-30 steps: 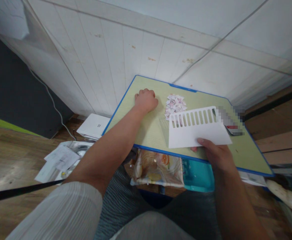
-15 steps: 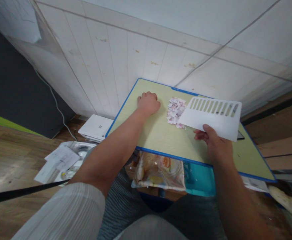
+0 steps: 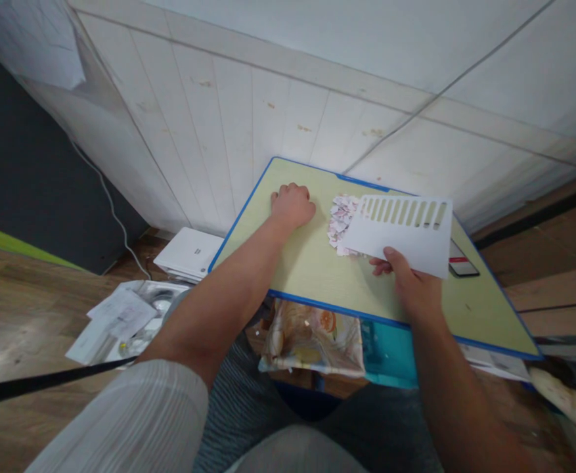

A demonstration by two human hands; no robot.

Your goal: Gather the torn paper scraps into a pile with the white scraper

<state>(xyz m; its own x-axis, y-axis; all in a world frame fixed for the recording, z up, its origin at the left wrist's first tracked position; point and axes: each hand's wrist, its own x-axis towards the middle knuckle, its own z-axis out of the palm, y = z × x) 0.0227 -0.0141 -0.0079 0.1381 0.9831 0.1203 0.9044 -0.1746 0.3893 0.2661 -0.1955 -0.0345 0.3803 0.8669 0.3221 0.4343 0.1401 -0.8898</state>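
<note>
A white flat plastic panel with a row of slots (image 3: 406,240) is in my right hand (image 3: 413,282), thumb on top and fingers beneath its lower edge. The panel is held tilted above a yellow board with a blue rim (image 3: 312,279). Its left end covers part of a heap of torn paper scraps (image 3: 339,223); whether it touches them I cannot tell. My left hand (image 3: 293,205) rests on the board to the left of the heap, its fingers curled and closed. Nothing shows in it, and the fingertips are partly hidden.
A dark phone-like object (image 3: 462,266) lies on the board, partly behind the panel. Below the front edge are a patterned bag (image 3: 317,335) and a teal container (image 3: 389,355). A white boxy device (image 3: 189,251) and papers (image 3: 123,312) are at left. A panelled wall (image 3: 238,112) stands behind.
My right hand has moved left with the slotted panel, which now covers more of the paper scraps and uncovers more of the phone-like object. My left hand has stayed in place.
</note>
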